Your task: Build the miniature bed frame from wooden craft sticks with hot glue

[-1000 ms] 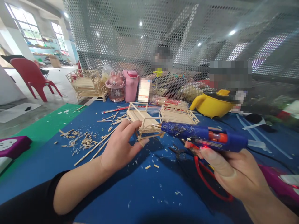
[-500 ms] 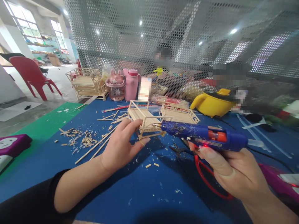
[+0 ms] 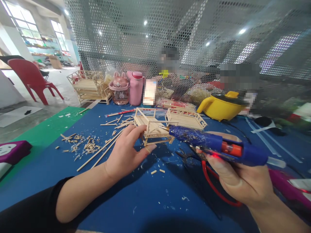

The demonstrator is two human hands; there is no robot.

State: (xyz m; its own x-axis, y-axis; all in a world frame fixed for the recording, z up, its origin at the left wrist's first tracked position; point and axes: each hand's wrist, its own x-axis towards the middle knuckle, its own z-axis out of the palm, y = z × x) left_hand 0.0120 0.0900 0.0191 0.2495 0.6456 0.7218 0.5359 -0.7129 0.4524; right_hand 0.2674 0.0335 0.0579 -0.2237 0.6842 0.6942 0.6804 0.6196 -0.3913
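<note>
My left hand (image 3: 127, 150) grips the near left corner of a small model (image 3: 152, 124) built of thin wooden sticks, thumb low and fingers above. In my right hand (image 3: 239, 181) is a blue hot glue gun (image 3: 206, 142), its red light glowing. The gun points left, and its metal nozzle is at the model's near right part; whether it touches, I cannot tell. Behind stands a second stick-built piece (image 3: 186, 119). Pliers with red handles (image 3: 206, 174) lie beneath the gun, partly hidden by my right hand.
Stick offcuts (image 3: 88, 144) and long sticks (image 3: 99, 150) lie left of my hand. Farther back stand a larger stick model (image 3: 89, 85), a pink bottle (image 3: 136, 89), a lit phone (image 3: 150, 94) and a yellow pot (image 3: 222, 105). A perforated metal screen (image 3: 126, 42) rises behind.
The glue gun has tipped, its rear end lower and farther right, with the nozzle slightly right and lower on the model. My left hand keeps its hold on the model.
</note>
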